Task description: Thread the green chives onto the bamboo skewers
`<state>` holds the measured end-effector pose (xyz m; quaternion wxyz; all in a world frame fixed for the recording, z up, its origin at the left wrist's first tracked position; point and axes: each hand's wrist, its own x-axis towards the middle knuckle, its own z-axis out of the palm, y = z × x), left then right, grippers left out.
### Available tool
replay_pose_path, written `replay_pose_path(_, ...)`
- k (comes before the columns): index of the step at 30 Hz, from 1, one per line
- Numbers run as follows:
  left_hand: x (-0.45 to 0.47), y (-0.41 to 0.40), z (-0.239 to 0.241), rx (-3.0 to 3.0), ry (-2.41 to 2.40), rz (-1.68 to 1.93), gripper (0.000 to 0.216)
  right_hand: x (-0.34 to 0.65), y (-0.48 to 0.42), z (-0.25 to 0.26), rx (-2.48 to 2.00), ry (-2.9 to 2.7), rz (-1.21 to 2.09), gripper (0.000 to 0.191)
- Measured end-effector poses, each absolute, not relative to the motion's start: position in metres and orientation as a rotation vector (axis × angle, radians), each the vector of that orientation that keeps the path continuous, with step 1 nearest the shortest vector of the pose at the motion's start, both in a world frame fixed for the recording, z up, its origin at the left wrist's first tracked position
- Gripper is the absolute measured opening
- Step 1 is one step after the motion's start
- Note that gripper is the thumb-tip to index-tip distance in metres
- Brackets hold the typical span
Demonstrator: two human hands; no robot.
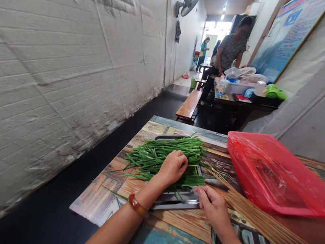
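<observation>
A heap of long green garlic chives [164,151] lies across a metal tray [168,206] on the table in front of me. My left hand [174,165], below an amber bangle, is closed with curled fingers over the heap; what the fingertips grip is hidden. By the near right corner of the tray, my right hand [212,206] is closed in a pinch near the ends of a flat row of chives [192,180]. Whatever it pinches is too small to make out. Thin bamboo skewers [269,223] lie to its right, their tips pointing toward the chives.
A red plastic bag [279,176] takes up the table's right side. The patterned tabletop [102,198] ends near a white wall [67,63] on the left. Beyond are a wooden bench [189,103], a loaded table [230,95] and a person in a striped shirt [231,50].
</observation>
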<state>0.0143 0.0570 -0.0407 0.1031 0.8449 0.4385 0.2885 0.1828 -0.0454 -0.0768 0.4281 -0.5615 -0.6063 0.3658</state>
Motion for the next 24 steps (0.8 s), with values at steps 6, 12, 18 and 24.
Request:
replay_pose_path(6,0.023,0.045,-0.037,1.797,1.176,1.11,0.011,0.181,-0.05,-0.048,-1.363,-1.658,0.746,0.03)
replay_pose_path(12,0.029,0.035,-0.05,1.628,1.172,1.179,0.012,0.179,-0.046,-0.061,-1.34,-1.692,0.694,0.03)
replay_pose_path(18,0.029,0.031,-0.047,1.694,1.165,1.167,0.011,0.184,-0.051,-0.065,-1.368,-1.624,0.752,0.028)
replay_pose_path(24,0.03,0.029,-0.048,1.649,1.162,1.096,0.013,0.184,-0.052,-0.067,-1.395,-1.598,0.822,0.03)
